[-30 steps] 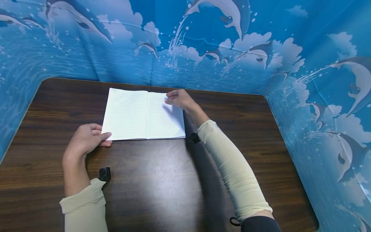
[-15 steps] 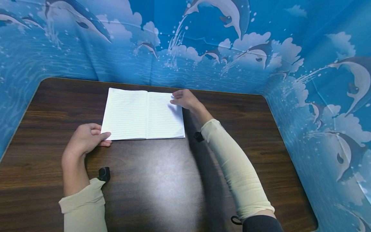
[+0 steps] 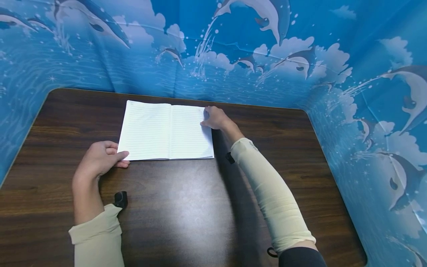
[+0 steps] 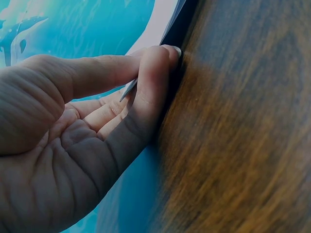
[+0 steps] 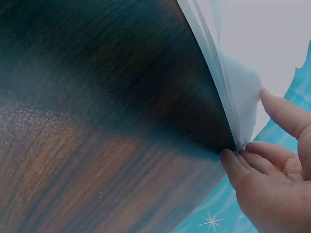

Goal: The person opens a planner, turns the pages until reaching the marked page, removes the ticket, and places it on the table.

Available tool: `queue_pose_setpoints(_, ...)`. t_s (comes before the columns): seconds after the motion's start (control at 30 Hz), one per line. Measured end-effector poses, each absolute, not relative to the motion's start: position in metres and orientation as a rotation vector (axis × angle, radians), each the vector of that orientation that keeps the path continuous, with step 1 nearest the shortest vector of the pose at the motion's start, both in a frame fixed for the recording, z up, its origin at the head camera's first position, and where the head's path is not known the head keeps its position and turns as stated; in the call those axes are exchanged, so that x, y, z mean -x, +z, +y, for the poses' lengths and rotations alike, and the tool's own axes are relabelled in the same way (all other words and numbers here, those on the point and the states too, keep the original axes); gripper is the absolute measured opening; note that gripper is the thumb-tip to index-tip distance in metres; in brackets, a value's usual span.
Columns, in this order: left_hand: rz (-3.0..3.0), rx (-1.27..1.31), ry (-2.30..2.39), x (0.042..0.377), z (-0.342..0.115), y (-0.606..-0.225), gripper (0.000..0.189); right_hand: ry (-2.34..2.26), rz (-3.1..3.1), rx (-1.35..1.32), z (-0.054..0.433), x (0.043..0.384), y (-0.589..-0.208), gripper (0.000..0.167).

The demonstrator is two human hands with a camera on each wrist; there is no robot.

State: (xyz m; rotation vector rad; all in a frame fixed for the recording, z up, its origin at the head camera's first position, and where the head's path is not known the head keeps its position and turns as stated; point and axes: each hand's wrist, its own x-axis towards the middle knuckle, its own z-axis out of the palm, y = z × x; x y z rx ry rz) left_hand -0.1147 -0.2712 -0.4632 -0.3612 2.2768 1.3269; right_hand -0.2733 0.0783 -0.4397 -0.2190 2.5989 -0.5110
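An open notebook (image 3: 146, 129) with ruled white pages lies near the table's far edge. My left hand (image 3: 101, 159) pinches its near left corner, with the thumb on the page and fingers beneath. The left wrist view shows the corner edge between thumb and fingers of that hand (image 4: 107, 107). At the far right corner, my right hand (image 3: 217, 118) holds the page edges. Its thumb touches the page surface, and its other fingers are curled at the corner, as the right wrist view of the hand (image 5: 272, 160) shows. The pages (image 5: 238, 92) there are slightly fanned.
The dark wooden table (image 3: 186, 207) extends toward me and to both sides. A blue curtain (image 3: 213, 55) printed with dolphins stands along its far and right sides. Black wrist devices (image 3: 121, 199) are worn at both sleeves.
My right hand has slid rightward across the right page to its far right corner, and its fingers now curl at the edge. The left hand has kept its pinch.
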Motion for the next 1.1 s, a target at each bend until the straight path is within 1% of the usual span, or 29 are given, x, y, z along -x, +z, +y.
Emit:
queue_pose_setpoints(0.13, 2.273, 0.358, 1.332, 0.114, -0.271, -0.462, 0.059, -0.38, 2.604, 0.242, 0.072, 0.272, -0.44, 0.071)
queue_pose_setpoints(0.33, 2.277, 0.344, 1.328, 0.114, -0.271, -0.463, 0.059, -0.321, 2.62, 0.239, 0.068, 0.271, -0.439, 0.065)
queue_pose_setpoints(0.63, 2.266, 0.346, 1.336, 0.115, -0.272, -0.463, 0.06, -0.374, 2.685, 0.239, 0.065, 0.266, -0.44, 0.056)
queue_pose_setpoints(0.87, 2.263, 0.356, 1.334, 0.115, -0.272, -0.462, 0.058, -0.386, 2.788, 0.285, 0.065, 0.262, -0.443, 0.043)
queue_pose_setpoints(1.1, 2.252, 0.371, 1.327, 0.116, -0.272, -0.463, 0.059, -0.429, 2.838, 0.302, 0.069, 0.259, -0.445, 0.037)
